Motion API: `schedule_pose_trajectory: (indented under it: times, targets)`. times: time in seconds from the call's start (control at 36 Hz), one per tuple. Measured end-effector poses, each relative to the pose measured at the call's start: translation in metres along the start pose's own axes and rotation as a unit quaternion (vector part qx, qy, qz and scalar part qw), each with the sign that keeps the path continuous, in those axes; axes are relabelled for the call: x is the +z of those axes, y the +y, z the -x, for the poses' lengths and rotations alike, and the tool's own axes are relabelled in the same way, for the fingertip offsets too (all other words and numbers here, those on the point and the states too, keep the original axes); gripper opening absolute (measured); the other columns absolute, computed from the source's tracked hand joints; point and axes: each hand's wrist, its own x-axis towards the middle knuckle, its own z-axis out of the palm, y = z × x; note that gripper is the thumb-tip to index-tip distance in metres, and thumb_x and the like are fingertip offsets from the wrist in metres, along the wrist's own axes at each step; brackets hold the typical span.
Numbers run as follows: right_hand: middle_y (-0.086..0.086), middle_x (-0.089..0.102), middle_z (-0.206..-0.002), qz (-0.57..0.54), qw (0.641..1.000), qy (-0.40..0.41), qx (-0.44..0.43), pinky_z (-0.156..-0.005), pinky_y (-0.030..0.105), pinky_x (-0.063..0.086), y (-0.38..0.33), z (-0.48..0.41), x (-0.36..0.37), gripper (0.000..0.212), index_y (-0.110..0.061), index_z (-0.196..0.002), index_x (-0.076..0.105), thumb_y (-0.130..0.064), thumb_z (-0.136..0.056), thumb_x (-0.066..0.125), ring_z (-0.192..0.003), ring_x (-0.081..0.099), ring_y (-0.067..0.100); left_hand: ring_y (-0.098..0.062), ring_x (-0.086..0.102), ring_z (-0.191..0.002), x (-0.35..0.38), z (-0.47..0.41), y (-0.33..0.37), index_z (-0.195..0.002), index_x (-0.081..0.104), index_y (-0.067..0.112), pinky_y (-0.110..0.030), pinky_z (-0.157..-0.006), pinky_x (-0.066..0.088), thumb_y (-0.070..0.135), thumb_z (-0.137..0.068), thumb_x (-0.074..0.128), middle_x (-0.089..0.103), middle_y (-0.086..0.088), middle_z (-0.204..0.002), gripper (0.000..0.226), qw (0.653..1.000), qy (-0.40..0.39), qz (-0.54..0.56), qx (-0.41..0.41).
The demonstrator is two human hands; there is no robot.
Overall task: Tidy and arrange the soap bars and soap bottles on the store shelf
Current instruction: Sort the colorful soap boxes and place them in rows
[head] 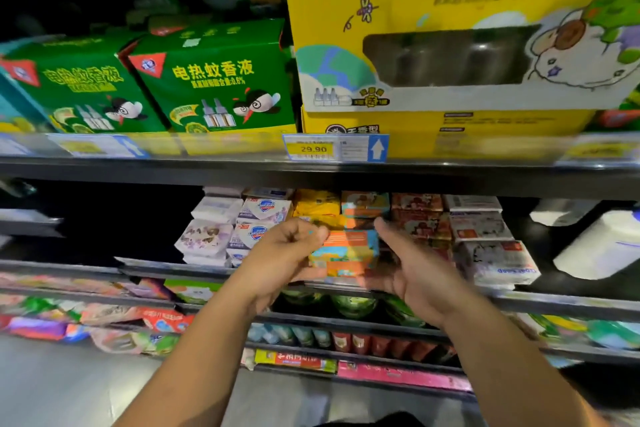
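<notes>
An orange-and-teal soap box sits at the front of the middle shelf. My left hand grips its left edge with curled fingers. My right hand is beside the box's right side, palm facing it and fingers straight. I cannot tell whether it touches the box. More orange-and-teal boxes are stacked behind. Yellow soap packs and white-and-purple soap bars lie to the left. Red packs and white soap packs lie to the right. White soap bottles lie at the far right.
The shelf above holds green boxes and a large yellow box, with a 29.90 price tag on its rail. Lower shelves carry green items and small packets. The left part of the middle shelf is dark.
</notes>
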Motion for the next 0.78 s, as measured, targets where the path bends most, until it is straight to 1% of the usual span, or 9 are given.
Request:
schedule_pose_trajectory:
  times: [0.19,0.25,0.31,0.33,0.42,0.5,0.58,0.69,0.78]
  targets:
    - [0.005,0.072,-0.11,0.063,0.996,0.028,-0.054,-0.068,0.033,0.058,0.011,-0.011,0.008,0.004,-0.014,-0.095,0.07,-0.012,-0.094,0.067,-0.089,0.072,0.014,-0.02,0.065,-0.098,-0.022,-0.009,-0.006,-0.099,0.059,0.023,-0.04,-0.081,0.056,0.031,-0.057,0.092,0.064,0.003,-0.109,0.054,0.976,-0.04,-0.168,0.134]
    - [0.008,0.069,-0.119,0.097,0.992,0.043,-0.066,-0.08,0.047,0.06,0.015,-0.013,0.011,0.037,-0.015,-0.111,0.067,-0.026,-0.079,0.084,-0.099,0.072,0.023,-0.009,0.063,-0.096,-0.026,-0.015,-0.002,-0.111,0.056,0.028,-0.031,-0.081,0.054,0.03,-0.061,0.093,0.062,0.011,-0.106,0.062,0.955,-0.067,-0.231,0.172]
    - [0.007,0.065,-0.128,0.119,0.988,0.064,-0.068,-0.093,0.053,0.055,0.021,-0.019,0.013,0.088,-0.022,-0.127,0.059,-0.05,-0.052,0.096,-0.112,0.067,0.029,-0.001,0.056,-0.096,-0.026,-0.022,0.005,-0.119,0.055,0.031,-0.019,-0.082,0.045,0.04,-0.067,0.091,0.058,0.013,-0.109,0.064,0.893,-0.062,-0.378,0.236]
    - [0.006,0.065,-0.128,0.12,0.987,0.069,-0.086,-0.097,0.052,0.053,0.025,-0.021,0.013,0.09,-0.027,-0.126,0.059,-0.052,-0.049,0.097,-0.116,0.066,0.028,-0.003,0.053,-0.098,-0.027,-0.027,0.007,-0.123,0.058,0.027,-0.018,-0.084,0.044,0.051,-0.067,0.087,0.056,0.009,-0.111,0.068,0.849,-0.05,-0.451,0.272]
    - [0.007,0.07,-0.12,0.125,0.978,0.065,-0.155,-0.097,0.048,0.053,0.03,-0.024,0.027,0.045,-0.038,-0.107,0.069,-0.019,-0.07,0.086,-0.113,0.067,0.026,-0.022,0.057,-0.109,-0.042,-0.042,0.004,-0.125,0.064,0.018,-0.039,-0.098,0.046,0.087,-0.061,0.063,0.063,-0.002,-0.117,0.094,0.772,-0.049,-0.558,0.301]
    - [0.004,0.07,-0.12,0.101,0.979,0.034,-0.172,-0.093,0.046,0.055,0.035,-0.031,0.046,0.045,-0.04,-0.113,0.065,-0.009,-0.082,0.077,-0.113,0.067,0.024,-0.019,0.053,-0.122,-0.063,-0.036,0.005,-0.13,0.063,0.017,-0.036,-0.111,0.039,0.08,-0.064,0.07,0.06,-0.001,-0.13,0.091,0.79,-0.067,-0.523,0.312]
    - [0.002,0.069,-0.123,0.009,0.991,0.044,-0.123,-0.081,0.04,0.057,0.037,-0.04,0.072,0.026,-0.03,-0.117,0.065,-0.016,-0.095,0.062,-0.109,0.068,0.023,-0.02,0.052,-0.113,-0.094,-0.023,0.01,-0.132,0.058,0.017,-0.035,-0.102,0.045,0.066,-0.066,0.08,0.052,-0.001,-0.122,0.085,0.802,-0.011,-0.518,0.298]
    - [-0.007,0.067,-0.124,0.131,0.985,0.075,-0.089,-0.097,0.038,0.052,0.044,-0.061,0.097,0.017,-0.033,-0.112,0.07,-0.034,-0.096,0.062,-0.116,0.063,0.013,-0.024,0.051,-0.102,-0.157,-0.017,0.007,-0.124,0.061,0.013,-0.041,-0.09,0.046,0.07,-0.064,0.066,0.049,0.002,-0.105,0.083,0.796,0.051,-0.516,0.313]
    - [-0.012,0.068,-0.115,0.258,0.957,0.066,-0.118,-0.087,0.019,0.046,0.05,-0.08,0.121,0.012,-0.034,-0.106,0.067,-0.028,-0.096,0.065,-0.112,0.063,0.01,-0.027,0.054,-0.098,-0.205,-0.012,0.004,-0.12,0.066,0.012,-0.037,-0.086,0.043,0.067,-0.06,0.067,0.057,-0.005,-0.104,0.081,0.791,0.109,-0.513,0.316]
